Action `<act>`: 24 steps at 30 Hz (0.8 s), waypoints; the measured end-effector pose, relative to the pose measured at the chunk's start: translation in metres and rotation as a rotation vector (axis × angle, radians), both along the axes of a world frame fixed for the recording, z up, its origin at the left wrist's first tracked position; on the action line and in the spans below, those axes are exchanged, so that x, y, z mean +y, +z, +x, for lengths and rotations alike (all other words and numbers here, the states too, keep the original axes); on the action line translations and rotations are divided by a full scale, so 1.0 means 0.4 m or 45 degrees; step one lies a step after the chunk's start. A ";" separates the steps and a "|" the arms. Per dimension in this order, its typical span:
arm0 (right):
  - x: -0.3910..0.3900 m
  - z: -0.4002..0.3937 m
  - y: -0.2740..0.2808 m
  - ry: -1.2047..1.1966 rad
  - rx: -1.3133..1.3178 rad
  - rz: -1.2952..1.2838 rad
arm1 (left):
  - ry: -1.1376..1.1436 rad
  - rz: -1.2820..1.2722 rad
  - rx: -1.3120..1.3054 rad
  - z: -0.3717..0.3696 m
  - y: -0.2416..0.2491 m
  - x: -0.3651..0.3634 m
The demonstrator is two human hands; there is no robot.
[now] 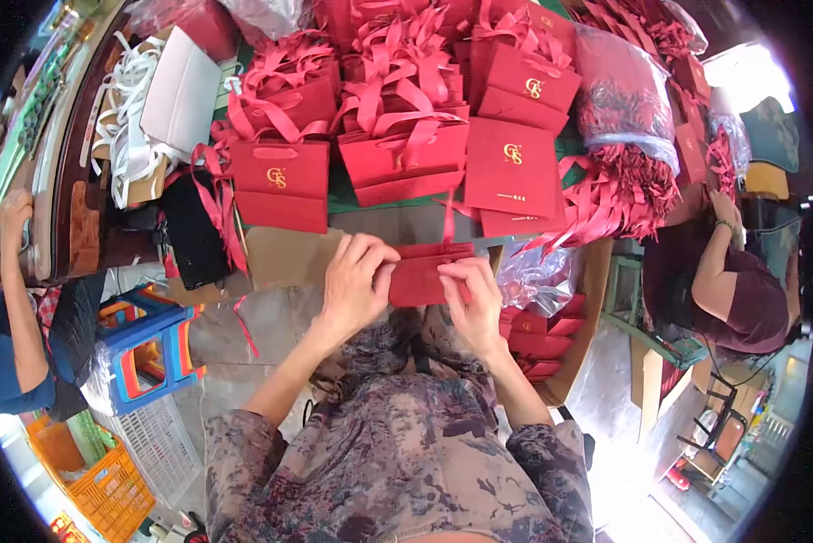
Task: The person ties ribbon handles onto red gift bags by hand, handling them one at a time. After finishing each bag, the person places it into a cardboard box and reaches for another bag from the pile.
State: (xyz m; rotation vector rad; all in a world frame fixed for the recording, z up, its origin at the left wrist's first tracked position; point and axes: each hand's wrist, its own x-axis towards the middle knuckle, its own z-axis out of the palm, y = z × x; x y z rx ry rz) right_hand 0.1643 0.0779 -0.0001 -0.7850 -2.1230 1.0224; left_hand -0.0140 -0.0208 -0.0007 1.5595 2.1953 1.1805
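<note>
A small red paper bag point(416, 281) is held up in front of my lap, between my two hands. My left hand point(354, 279) is closed, thumb and fingers pinched at the bag's left edge. At its right edge my right hand point(473, 300) pinches with thumb and forefinger near the top. A red ribbon point(449, 223) runs upward from the bag's top edge toward the table. Just beyond my hands, red bags with gold lettering point(280, 185) and ribbon handles lie in rows, along with a flat red bag point(511, 167).
A plastic-wrapped bundle of red ribbons point(624, 95) lies at the right. A cardboard box point(574, 362) of red bags stands by my right side. White ribbon-handled bags point(176, 95) are at the left. Blue stools point(144, 348) stand on the floor. Other people's arms point(716, 249) show at both sides.
</note>
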 end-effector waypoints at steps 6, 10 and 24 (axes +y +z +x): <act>0.006 -0.031 -0.042 -0.102 -0.096 0.148 | -0.178 0.154 0.386 -0.007 0.003 0.085; 0.018 -0.044 -0.073 -0.161 -0.214 0.172 | -0.341 0.004 0.334 -0.036 0.010 0.099; -0.022 -0.088 -0.041 -0.221 0.024 -0.121 | -0.249 -0.575 -0.539 -0.100 0.048 0.141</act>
